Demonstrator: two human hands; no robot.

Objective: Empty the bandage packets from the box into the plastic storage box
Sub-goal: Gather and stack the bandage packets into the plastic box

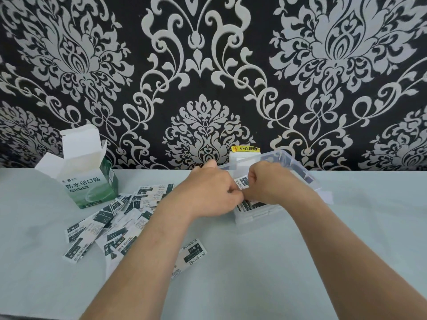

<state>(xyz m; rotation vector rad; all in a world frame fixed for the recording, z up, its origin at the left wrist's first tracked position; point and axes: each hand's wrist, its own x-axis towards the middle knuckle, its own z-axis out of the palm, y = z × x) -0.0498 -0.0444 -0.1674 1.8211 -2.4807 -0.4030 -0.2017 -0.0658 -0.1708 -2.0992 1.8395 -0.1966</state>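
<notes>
Damask wallpaper (208, 65), pale tabletop (254, 273)

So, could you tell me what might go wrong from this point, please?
The held packets, pinched between left hand and right hand, might slip outside the storage box. The left forearm could also sweep the loose packets lying beside it.

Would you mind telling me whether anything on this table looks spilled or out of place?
Yes: many bandage packets lie strewn in a loose, overlapping heap on the table between the opened cardboard box and the plastic storage box, rather than inside it. A stray packet lies apart, nearer the camera.
</notes>
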